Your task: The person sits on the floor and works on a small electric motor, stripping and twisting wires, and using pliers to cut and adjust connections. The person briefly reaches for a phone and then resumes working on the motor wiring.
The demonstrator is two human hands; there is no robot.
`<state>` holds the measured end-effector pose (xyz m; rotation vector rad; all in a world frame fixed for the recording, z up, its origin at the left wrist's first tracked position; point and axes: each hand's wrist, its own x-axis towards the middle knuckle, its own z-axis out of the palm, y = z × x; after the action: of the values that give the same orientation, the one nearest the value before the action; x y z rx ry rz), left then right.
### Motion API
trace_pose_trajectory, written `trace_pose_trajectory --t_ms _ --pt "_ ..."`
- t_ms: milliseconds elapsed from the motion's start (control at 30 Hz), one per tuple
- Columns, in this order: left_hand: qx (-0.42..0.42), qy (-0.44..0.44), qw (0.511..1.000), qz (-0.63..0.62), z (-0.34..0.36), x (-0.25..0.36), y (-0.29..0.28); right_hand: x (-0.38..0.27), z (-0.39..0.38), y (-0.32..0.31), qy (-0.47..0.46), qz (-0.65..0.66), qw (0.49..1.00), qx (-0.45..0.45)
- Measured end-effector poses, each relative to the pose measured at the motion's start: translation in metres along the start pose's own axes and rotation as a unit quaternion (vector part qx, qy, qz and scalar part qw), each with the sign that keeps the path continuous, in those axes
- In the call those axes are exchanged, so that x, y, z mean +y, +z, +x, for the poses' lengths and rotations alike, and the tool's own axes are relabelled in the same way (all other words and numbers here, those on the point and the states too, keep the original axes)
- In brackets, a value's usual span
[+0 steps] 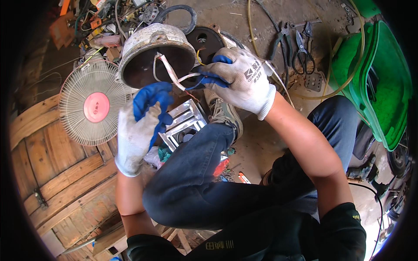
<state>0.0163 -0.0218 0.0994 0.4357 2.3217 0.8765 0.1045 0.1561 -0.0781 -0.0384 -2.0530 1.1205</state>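
Observation:
Both my hands wear white work gloves with blue coated palms. My right hand is closed, pinching a thin wire between thumb and fingers. A white-sleeved bundle of wires comes out of the round, worn white metal housing beside it, and bare reddish strands hang below. My left hand is raised lower left of the wires, with its fingers bent and apart and nothing visible in them. Behind the right hand's fingers lies a dark round metal part with a yellow wire.
A fan grille with a pink centre lies left, by wooden planks. Pliers and scissors lie at the upper right. A green plastic bin stands right. Mixed scrap fills the upper left; a shiny metal frame lies below the wires.

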Motion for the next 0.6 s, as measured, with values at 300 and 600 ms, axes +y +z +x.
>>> trace_pose_trajectory --t_ms 300,600 --pt "-0.020 0.048 0.975 -0.214 0.028 -0.022 0.023 -0.011 -0.004 -0.016 -0.012 -0.090 0.992 -0.092" --pt "-0.033 0.019 0.940 -0.339 0.036 -0.050 0.050 -0.031 0.037 -0.063 0.122 0.052 0.980 -0.145"
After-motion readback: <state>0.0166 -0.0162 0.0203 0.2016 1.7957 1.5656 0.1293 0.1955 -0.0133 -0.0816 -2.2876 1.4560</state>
